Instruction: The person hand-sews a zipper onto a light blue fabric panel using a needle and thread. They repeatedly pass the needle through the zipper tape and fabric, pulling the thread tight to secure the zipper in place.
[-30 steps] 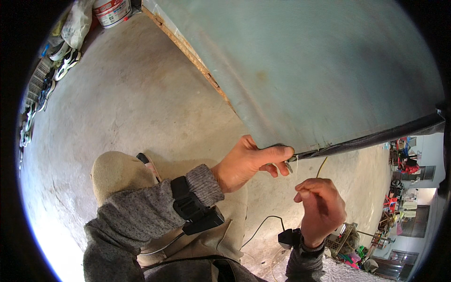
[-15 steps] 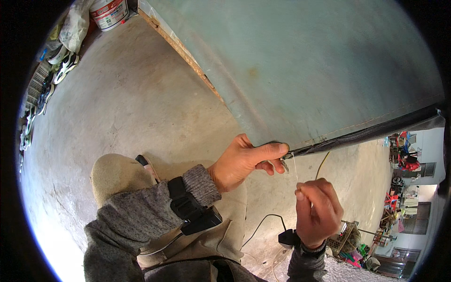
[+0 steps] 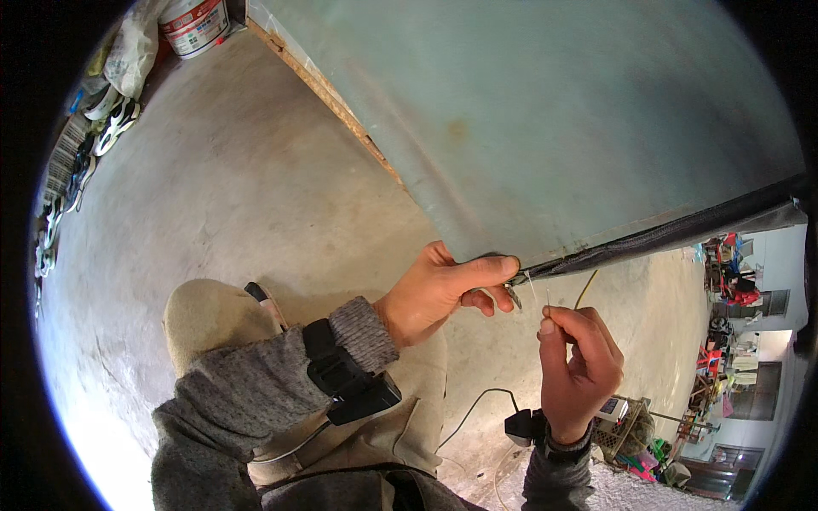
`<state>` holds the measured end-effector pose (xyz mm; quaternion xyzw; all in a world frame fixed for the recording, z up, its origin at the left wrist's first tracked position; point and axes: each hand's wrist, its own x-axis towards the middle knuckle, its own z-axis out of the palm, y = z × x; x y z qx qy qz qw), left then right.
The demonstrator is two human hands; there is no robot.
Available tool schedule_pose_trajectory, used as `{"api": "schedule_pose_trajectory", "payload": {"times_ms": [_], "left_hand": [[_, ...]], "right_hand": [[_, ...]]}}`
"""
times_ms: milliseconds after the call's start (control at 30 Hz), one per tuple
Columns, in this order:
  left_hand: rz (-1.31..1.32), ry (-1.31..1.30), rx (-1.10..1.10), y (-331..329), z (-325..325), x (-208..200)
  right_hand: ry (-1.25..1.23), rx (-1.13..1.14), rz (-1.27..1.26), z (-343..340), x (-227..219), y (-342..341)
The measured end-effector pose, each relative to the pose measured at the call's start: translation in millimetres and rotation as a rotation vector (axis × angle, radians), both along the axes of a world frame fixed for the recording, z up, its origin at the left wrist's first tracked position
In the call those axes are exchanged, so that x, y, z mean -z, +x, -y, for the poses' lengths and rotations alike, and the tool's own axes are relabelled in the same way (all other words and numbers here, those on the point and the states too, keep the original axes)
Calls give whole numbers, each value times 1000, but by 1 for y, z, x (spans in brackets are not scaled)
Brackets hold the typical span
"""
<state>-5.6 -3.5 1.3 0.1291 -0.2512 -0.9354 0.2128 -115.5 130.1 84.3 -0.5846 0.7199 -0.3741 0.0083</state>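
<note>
Left hand (image 3: pixel 430 292) pinches dark edging (image 3: pixel 656 235) — right hand (image 3: pixel 584 362), apparently, a needle (image 3: pixel 548 298).

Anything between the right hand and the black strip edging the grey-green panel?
Nothing visible blocks the right hand; only a thin white thread extends from the long black strip into the gap.

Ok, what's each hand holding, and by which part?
The left hand pinches the grey-green sheet by its near, black-edged corner. The right hand pinches a thin, needle-like thing, apparently by its lower end; too fine to identify.
</note>
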Motion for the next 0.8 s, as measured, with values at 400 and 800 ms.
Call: {"api": "schedule_pose_trajectory", "payload": {"times_ms": [400,800], "left_hand": [[-15,-9,7,1,0,1],[-11,-18,0,1,1,-1]], "right_hand": [[63,-6,14,9,-6,1],[129,-45,-67,21,-16,0]]}}
